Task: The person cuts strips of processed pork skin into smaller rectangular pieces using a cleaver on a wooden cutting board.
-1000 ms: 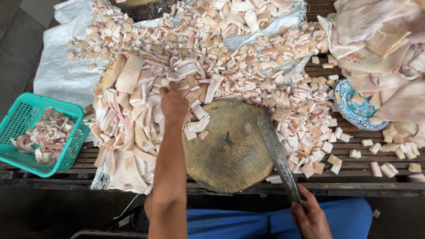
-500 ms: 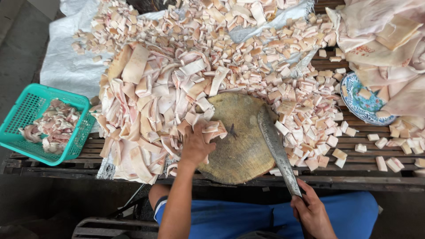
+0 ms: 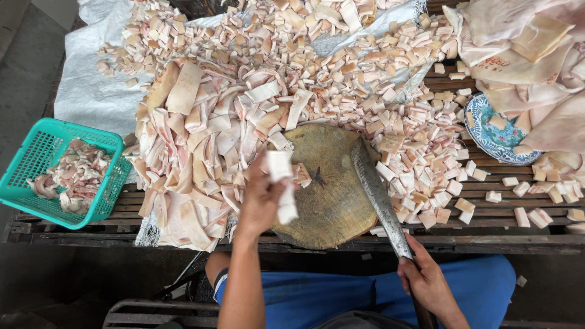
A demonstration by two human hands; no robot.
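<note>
My left hand [image 3: 261, 201] grips a pale strip of pork skin [image 3: 282, 183] and holds it over the left edge of the round wooden chopping block [image 3: 332, 195]. My right hand [image 3: 426, 280] is closed on the handle of a long cleaver [image 3: 375, 195], whose blade lies flat across the right side of the block. A heap of uncut skin strips [image 3: 201, 140] lies left of the block. Small cut cubes [image 3: 390, 103] are spread behind and to the right of it.
A teal plastic basket [image 3: 36, 152] with meat scraps sits at the far left on the slatted bench [image 3: 524, 234]. A blue patterned plate [image 3: 487, 131] and large skin sheets [image 3: 536, 73] lie at the right. White plastic sheeting [image 3: 85, 91] covers the back left.
My left hand has pulled back from the strip heap toward me, bringing a strip to the block's left edge. The cleaver and right hand have barely moved.
</note>
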